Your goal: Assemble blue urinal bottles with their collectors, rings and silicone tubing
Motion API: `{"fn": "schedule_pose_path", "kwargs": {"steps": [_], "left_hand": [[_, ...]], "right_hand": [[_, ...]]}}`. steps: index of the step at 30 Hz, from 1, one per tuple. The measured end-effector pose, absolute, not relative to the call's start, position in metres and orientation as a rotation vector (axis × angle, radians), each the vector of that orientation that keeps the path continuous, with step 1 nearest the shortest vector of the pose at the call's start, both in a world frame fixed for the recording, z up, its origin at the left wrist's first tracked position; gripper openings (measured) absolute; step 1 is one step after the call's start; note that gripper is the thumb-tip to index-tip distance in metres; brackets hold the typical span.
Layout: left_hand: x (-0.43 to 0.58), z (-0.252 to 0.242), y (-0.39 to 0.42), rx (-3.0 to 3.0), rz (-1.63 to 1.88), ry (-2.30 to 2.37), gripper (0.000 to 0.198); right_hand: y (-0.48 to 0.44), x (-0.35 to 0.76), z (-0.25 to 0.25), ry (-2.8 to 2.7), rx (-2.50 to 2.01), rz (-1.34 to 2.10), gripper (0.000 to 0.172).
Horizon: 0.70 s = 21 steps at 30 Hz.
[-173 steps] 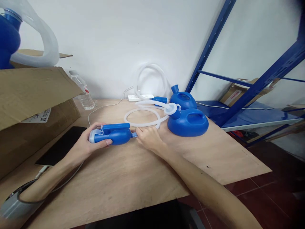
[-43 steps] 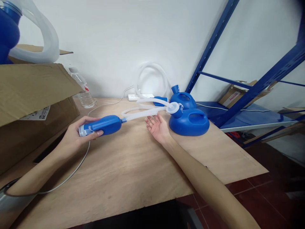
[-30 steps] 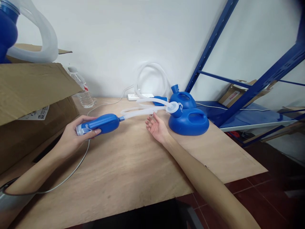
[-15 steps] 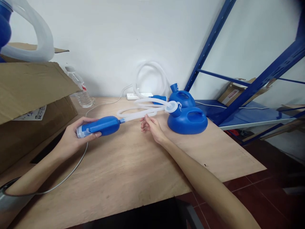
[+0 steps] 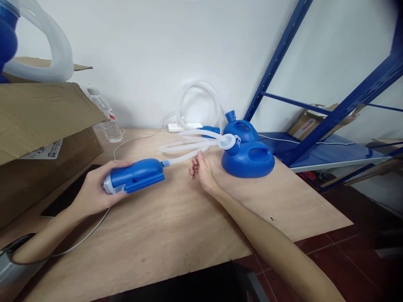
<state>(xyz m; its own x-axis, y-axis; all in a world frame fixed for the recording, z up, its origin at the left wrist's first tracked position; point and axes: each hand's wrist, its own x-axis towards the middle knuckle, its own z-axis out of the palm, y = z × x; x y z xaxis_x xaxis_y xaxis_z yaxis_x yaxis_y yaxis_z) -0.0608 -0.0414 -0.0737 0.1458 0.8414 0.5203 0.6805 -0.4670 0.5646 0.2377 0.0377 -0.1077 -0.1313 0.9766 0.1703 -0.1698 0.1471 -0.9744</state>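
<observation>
Currently the left hand (image 5: 96, 186) is wrapped around the translucent-capped end of an elongated, rounded blue plastic container (image 5: 138, 171), gripping it firmly and keeping it lengthwise over the near-left part of the pale plywood table (image 5: 163, 230). Its flat blue handle faces the person, and the narrow nozzle at its other end meets a translucent white ribbed plastic hose (image 5: 182, 158). That hose runs toward the right hand (image 5: 203, 172), whose fingers are loosely curled with the thumb raised right by the tubing; whether the thumb touches or pinches it cannot be told. Beyond the right hand, coils of hose lead to a round, translucent white plastic funnel-like cap (image 5: 226, 142) at the mouth of a squat blue plastic jug (image 5: 248, 162) with a looped handle. A similar blue jug with a flared neck (image 5: 242, 132) stands just behind it. Against the white wall lies a white plastic power strip (image 5: 185, 126). On the left, a brown cardboard box (image 5: 47, 111) with raised flaps stands near a clear plastic water bottle (image 5: 108, 121), and a flat black rectangular device (image 5: 71, 191) lies partly behind the left hand.
</observation>
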Motion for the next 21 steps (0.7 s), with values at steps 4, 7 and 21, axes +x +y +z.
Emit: {"fn": "schedule_pose_path", "kwargs": {"steps": [4,7,21], "left_hand": [[-0.063,-0.081,-0.040,2.340,1.226,1.422,0.049],[-0.061,-0.084,-0.040,2.454,1.204,1.360,0.046],[-0.055,-0.086,-0.045,2.725,1.221,1.165,0.048]], "right_hand": [[0.029,0.235,-0.111,-1.539,-0.929,1.257,0.067],[0.020,0.225,-0.114,-1.566,-0.887,1.445,0.064],[0.013,0.213,-0.120,-1.573,-0.759,1.653,0.058]]}}
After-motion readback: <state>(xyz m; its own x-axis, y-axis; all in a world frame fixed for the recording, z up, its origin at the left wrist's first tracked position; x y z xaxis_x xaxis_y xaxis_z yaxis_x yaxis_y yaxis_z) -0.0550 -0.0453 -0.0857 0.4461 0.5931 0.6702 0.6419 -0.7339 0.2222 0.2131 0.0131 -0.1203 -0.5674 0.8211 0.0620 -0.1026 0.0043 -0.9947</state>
